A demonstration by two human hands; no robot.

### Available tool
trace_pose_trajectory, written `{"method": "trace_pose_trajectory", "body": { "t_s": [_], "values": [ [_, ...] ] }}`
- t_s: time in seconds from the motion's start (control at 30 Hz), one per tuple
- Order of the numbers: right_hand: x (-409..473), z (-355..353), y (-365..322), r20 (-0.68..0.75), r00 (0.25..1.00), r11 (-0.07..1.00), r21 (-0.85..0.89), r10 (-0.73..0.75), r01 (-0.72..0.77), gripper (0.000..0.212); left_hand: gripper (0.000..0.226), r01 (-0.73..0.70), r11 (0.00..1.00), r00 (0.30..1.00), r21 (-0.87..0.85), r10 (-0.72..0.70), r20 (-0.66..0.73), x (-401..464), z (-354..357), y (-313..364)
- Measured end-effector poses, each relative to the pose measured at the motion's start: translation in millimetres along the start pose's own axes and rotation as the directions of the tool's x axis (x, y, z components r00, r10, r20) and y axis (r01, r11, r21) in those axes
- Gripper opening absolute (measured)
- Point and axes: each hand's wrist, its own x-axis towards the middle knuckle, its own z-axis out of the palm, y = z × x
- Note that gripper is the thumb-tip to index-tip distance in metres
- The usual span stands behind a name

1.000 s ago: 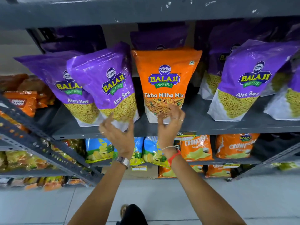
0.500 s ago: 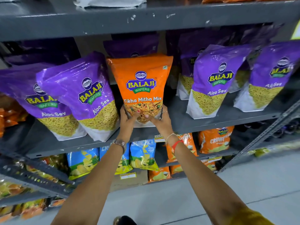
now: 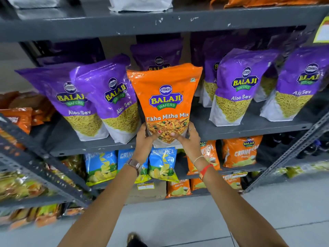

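Both hands, left point(image 3: 144, 138) and right point(image 3: 189, 138), grip orange Tikha Mitha Mix bag point(image 3: 165, 97) base, upright on shelf point(image 3: 249, 127).

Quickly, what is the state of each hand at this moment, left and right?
Left hand: holding the orange snack bag at its lower left corner.
Right hand: holding the same bag at its lower right corner.
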Motion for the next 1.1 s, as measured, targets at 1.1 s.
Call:
{"method": "trace_pose_trajectory", "body": {
  "t_s": [1.1],
  "values": [
    [22,133,-379,0.012,0.799,0.796,0.096,-0.601,0.597,0.039,0.03,-0.413,0.783,0.699,0.466,0.6,-0.389,-6,-212,333]
  ]
}}
